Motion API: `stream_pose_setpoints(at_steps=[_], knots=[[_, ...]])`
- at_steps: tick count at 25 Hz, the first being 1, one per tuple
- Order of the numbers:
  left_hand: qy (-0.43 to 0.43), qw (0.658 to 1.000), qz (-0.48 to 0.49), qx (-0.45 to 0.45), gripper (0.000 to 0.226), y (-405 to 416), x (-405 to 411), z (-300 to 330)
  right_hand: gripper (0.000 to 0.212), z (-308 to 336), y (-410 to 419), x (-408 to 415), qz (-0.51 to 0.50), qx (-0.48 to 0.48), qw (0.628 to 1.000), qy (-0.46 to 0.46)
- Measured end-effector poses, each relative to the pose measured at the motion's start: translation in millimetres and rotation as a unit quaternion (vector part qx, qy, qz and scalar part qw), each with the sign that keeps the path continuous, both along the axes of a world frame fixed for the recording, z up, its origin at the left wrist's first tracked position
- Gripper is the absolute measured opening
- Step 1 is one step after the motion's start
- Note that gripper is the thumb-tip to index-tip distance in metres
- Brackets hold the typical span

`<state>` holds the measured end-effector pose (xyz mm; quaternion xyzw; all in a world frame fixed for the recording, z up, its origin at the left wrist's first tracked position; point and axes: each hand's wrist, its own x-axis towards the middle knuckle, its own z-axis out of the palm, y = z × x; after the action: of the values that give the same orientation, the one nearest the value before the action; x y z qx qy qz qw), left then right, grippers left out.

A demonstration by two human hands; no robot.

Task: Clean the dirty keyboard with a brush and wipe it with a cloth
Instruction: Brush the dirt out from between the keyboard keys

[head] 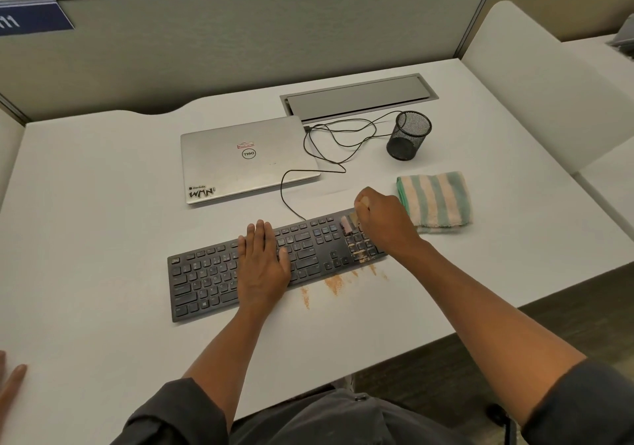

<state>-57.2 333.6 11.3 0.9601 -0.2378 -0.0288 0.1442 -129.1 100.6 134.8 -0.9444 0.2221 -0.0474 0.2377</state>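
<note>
Head view: the right hand (382,219) curls around a brush (347,225), sweeping the keyboard's (206,280) number pad. The left hand (262,261) lies flat on the keys, likely steadying it. Orange dust (334,284) lies on the desk (85,204); the cloth (434,201) waits beside the keyboard.

You had a matt black plastic keyboard (240,269), a fluffy striped terry cloth (435,201), a brushed-metal laptop (240,159) and a wire-mesh cup (410,135).
</note>
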Motion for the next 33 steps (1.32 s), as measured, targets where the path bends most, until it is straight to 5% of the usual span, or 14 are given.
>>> stream_pose_setpoints(at_steps=[9, 15, 21, 26, 33], knots=[[0.008, 1.000, 0.000, -0.002, 0.073, 0.2, 0.5, -1.0, 0.022, -12.1, 1.7, -12.1, 0.007, -0.041, 0.995, 0.089], [0.007, 1.000, 0.000, 0.001, 0.074, 1.0, 0.3, -1.0, 0.022, -3.6, -2.3, -6.9, 0.020, 0.060, 0.998, 0.007], [0.006, 1.000, 0.002, 0.001, 0.074, -0.1, 0.8, -1.2, 0.024, -7.8, -6.4, -11.7, 0.001, -0.016, 0.999, 0.038], [0.005, 1.000, 0.000, 0.000, 0.074, 0.8, 0.0, 0.1, 0.023, 0.1, -1.5, 4.2, -0.027, 0.068, 0.997, 0.001], [0.006, 1.000, 0.001, -0.006, 0.074, 0.3, -0.3, 0.9, 0.021, 1.3, -3.2, 13.7, -0.045, 0.018, 0.999, 0.017]])
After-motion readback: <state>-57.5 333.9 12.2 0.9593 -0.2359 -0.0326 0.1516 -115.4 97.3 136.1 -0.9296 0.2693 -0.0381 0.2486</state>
